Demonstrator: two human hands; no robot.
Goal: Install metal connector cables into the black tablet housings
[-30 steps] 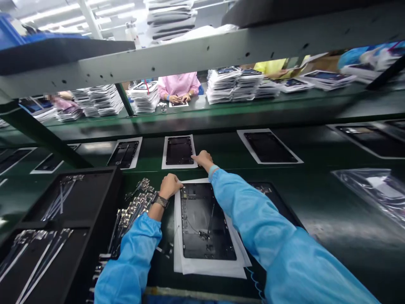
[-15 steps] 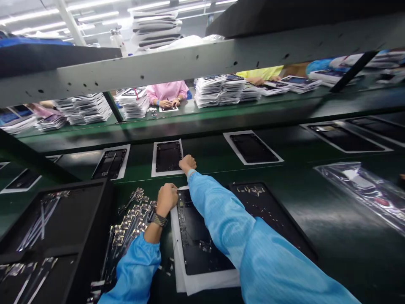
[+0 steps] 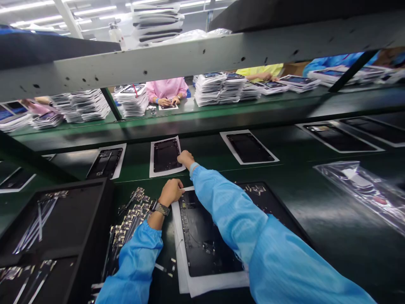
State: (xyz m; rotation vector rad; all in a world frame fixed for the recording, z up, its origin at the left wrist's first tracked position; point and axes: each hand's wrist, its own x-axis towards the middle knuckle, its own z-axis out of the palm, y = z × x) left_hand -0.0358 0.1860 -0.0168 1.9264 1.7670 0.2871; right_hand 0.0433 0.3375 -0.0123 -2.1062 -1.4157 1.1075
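Observation:
My right hand (image 3: 185, 158) reaches forward onto the green belt, fingers closed on the right edge of a black panel on a white sheet (image 3: 166, 155). My left hand (image 3: 171, 191) is curled on the top left corner of a nearer black panel (image 3: 202, 236), which lies on white sheets in front of me. Both arms wear blue sleeves, and a watch sits on the left wrist.
Black trays (image 3: 60, 219) with thin metal strips stand at the left, with small loose parts (image 3: 129, 219) beside them. More panels on sheets (image 3: 248, 147) lie along the belt. A plastic bag (image 3: 363, 185) lies at the right. Other people work behind stacked sheets (image 3: 210, 86).
The view has shifted a little. My right hand stays at the far panel's edge, and that panel has slid slightly left. My left hand has stayed at the near panel's corner.

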